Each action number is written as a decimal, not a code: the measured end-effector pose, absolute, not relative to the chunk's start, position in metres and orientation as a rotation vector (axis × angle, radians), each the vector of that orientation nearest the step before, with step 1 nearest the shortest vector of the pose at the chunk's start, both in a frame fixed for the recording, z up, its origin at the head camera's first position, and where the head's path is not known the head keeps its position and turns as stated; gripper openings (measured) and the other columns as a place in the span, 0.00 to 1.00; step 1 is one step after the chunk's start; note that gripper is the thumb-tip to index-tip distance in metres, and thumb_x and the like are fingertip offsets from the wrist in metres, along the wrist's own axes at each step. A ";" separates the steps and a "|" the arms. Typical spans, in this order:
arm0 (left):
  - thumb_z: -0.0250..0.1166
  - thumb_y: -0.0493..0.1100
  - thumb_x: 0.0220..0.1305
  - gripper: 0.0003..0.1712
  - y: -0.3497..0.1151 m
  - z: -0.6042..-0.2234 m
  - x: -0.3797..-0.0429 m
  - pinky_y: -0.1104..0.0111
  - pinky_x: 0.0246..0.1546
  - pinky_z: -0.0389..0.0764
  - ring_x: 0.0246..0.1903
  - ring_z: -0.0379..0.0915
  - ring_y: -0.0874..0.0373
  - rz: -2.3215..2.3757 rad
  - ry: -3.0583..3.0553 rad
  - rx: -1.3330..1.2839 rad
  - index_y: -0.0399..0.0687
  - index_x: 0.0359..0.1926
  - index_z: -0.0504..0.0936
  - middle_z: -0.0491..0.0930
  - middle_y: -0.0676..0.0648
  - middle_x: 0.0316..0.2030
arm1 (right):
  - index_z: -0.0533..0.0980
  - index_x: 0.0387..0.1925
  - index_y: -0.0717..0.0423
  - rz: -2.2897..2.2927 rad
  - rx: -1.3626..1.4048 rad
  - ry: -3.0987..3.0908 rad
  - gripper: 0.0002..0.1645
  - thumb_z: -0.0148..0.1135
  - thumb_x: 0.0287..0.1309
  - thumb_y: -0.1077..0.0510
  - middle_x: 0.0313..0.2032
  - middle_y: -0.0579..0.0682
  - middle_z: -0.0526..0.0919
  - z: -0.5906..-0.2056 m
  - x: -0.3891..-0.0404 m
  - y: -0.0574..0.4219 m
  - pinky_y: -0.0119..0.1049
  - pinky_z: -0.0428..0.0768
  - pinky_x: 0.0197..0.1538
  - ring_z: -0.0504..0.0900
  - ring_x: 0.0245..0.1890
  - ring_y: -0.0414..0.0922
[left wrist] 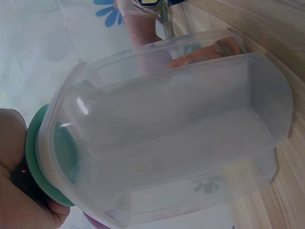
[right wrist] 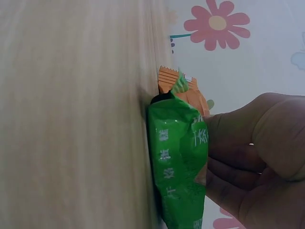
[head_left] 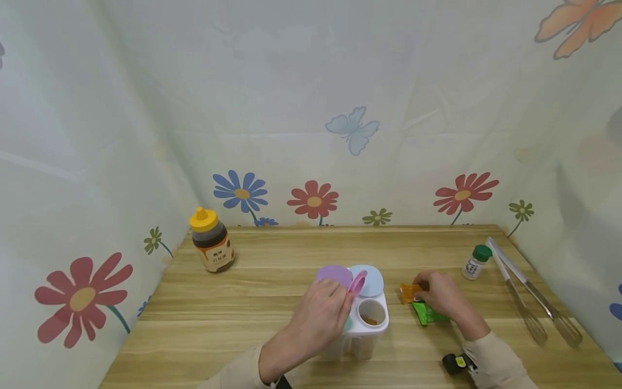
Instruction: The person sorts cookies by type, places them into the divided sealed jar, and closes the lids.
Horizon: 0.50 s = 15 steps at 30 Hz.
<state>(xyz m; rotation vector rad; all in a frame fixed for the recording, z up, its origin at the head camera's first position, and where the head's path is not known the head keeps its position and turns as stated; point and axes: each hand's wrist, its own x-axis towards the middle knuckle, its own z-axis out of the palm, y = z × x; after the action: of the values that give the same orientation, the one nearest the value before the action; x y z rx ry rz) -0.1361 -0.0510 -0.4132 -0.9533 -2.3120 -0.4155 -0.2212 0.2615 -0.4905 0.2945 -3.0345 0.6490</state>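
My left hand (head_left: 320, 308) grips a pink lid (head_left: 358, 283), tilted on edge above a clear plastic storage box (left wrist: 167, 119) with a white top. Purple (head_left: 335, 275), blue (head_left: 367, 280) and teal (left wrist: 38, 157) round lids cover its other openings. One round opening (head_left: 372, 312) is uncovered, and an orange-brown packet (left wrist: 207, 55) shows inside that compartment. To the right, my right hand (head_left: 439, 294) pinches a small orange packet (head_left: 410, 293) at the table. A green packet (right wrist: 178, 162) with white lettering lies against it, partly under the hand in the head view.
A honey bottle (head_left: 213, 243) with a yellow cap stands at the back left. At right are a small green-capped shaker jar (head_left: 476, 262) and long metal tongs (head_left: 525, 292). A flower-printed curtain (head_left: 301, 135) surrounds the wooden table (head_left: 272, 254).
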 end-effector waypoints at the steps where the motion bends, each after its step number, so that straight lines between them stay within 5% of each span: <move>1: 0.58 0.44 0.68 0.14 -0.051 -0.413 -0.136 0.71 0.31 0.65 0.25 0.61 0.62 -0.412 -2.312 -0.956 0.52 0.23 0.72 0.66 0.57 0.20 | 0.81 0.38 0.59 0.653 0.294 -3.033 0.11 0.70 0.50 0.65 0.33 0.51 0.84 -0.491 -0.221 0.262 0.43 0.80 0.38 0.79 0.32 0.43; 15: 0.57 0.44 0.69 0.13 -0.050 -0.411 -0.136 0.72 0.31 0.66 0.25 0.61 0.63 -0.399 -2.351 -0.969 0.52 0.25 0.74 0.67 0.57 0.21 | 0.78 0.31 0.50 0.717 0.354 -2.958 0.12 0.75 0.45 0.61 0.30 0.45 0.83 -0.493 -0.222 0.268 0.39 0.79 0.36 0.78 0.30 0.40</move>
<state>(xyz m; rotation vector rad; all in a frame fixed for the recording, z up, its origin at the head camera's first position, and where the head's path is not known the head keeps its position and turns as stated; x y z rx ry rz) -0.1362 -0.0502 -0.4114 -0.9688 -2.3509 -0.3987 -0.2217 0.2675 -0.4930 0.3544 -2.9578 0.7170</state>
